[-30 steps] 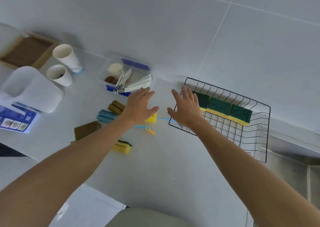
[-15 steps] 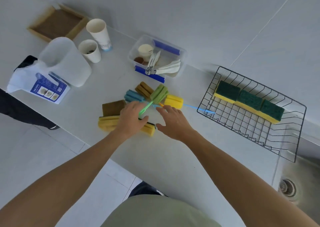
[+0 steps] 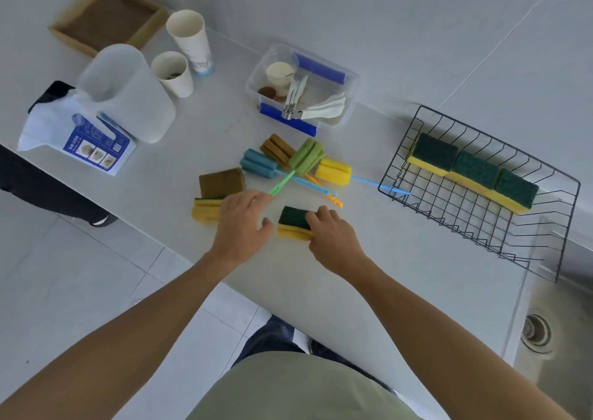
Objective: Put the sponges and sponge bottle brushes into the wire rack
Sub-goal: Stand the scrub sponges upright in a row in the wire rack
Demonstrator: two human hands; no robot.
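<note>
Worktop: wire rack at right holding three green-topped sponges. Centre: four bottle brushes crossed in a heap. Right hand, fingers curled, grips a green-and-yellow sponge. Left hand, fingers relaxed, partly covers another yellow sponge.

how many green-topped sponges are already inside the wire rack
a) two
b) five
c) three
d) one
c) three green-and-yellow sponges lie in a row along the far side of the wire rack; a fourth sponge is still on the counter under the right hand.
</note>
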